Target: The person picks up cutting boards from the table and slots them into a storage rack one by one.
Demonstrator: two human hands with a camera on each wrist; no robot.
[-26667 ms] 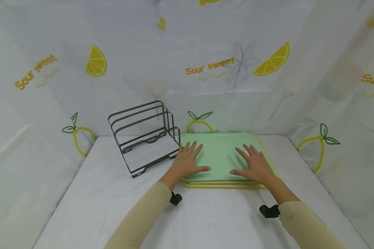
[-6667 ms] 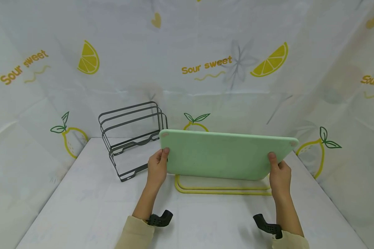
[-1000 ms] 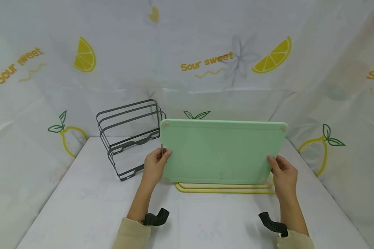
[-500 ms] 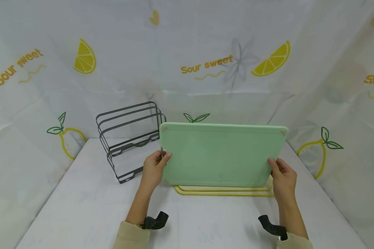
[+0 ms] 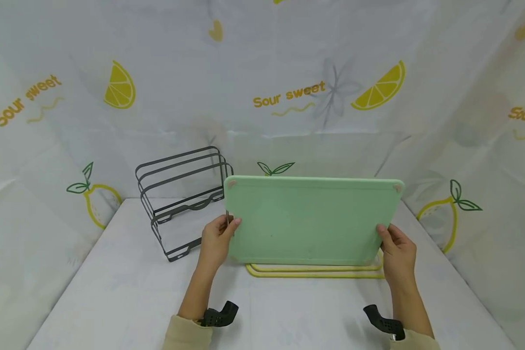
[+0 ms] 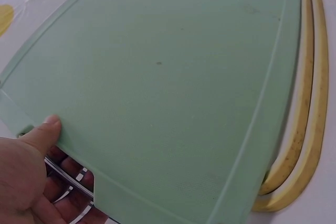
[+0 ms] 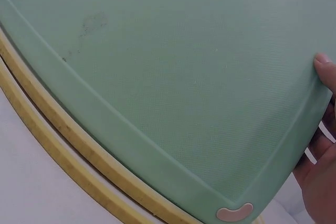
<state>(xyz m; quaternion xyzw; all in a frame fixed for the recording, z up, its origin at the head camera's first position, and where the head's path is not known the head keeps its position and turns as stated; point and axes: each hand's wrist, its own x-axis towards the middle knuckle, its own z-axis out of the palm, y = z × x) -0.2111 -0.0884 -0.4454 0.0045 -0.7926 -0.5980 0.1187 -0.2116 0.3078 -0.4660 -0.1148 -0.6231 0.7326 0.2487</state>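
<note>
A pale green cutting board (image 5: 312,221) is held tilted up, its broad face toward me. My left hand (image 5: 215,240) grips its left edge. In the left wrist view, that hand's thumb presses the face while its fingers curl behind, at a cut-out handle with a metal bar (image 6: 71,180). At the right edge my right hand (image 5: 400,250) pinches the board, thumb in front and fingers behind. Two more boards with yellow rims (image 5: 315,275) lie stacked flat beneath, mostly hidden by the green one. Its lower edge runs close along the rims in both wrist views.
A black wire rack (image 5: 198,207) with several upright loops stands left of the boards, its right end partly behind the green board and left hand. The white table (image 5: 288,311) meets a lemon-printed cloth (image 5: 166,63) at the back and sides.
Long before, the green board lay flat on the stack under spread hands. By 6.7 seconds ago both hands held it raised; it has since tilted more upright. Over the last second it barely moves.
</note>
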